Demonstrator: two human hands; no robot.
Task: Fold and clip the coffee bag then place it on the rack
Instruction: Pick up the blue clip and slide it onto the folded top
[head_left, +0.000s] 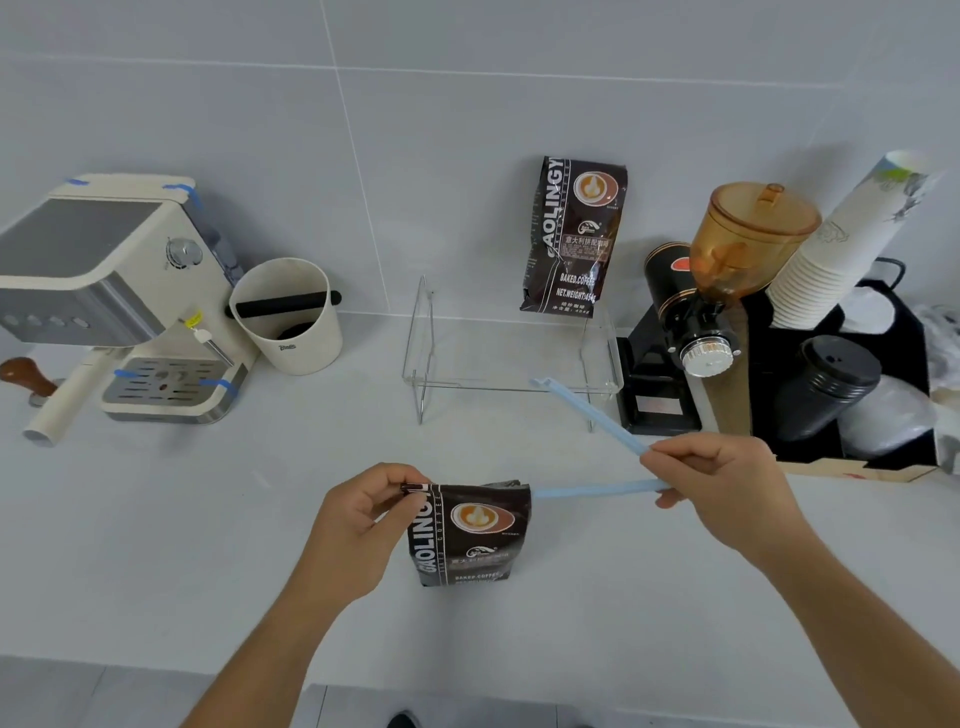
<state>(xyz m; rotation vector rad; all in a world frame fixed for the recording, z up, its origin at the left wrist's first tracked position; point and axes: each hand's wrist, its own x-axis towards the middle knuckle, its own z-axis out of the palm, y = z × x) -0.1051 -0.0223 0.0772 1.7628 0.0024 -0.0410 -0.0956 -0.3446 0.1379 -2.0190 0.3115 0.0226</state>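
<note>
A dark brown coffee bag (470, 535) stands upright on the white counter in front of me, its top folded over. My left hand (363, 514) pinches the folded top at its left corner. My right hand (727, 488) holds a light blue sealing clip (592, 489) at its hinge end. The clip is spread open in a V: one arm points at the bag's top right corner, the other slants up toward the rack. The clear rack (511, 356) with wire legs stands behind the bag. A second coffee bag (574, 236) stands on its right rear, leaning on the wall.
A cream espresso machine (119, 291) and a cream knock box (288, 314) are at the left. A black grinder with an amber hopper (727, 270), a stack of paper cups (841, 239) and a black jar (826, 387) crowd the right.
</note>
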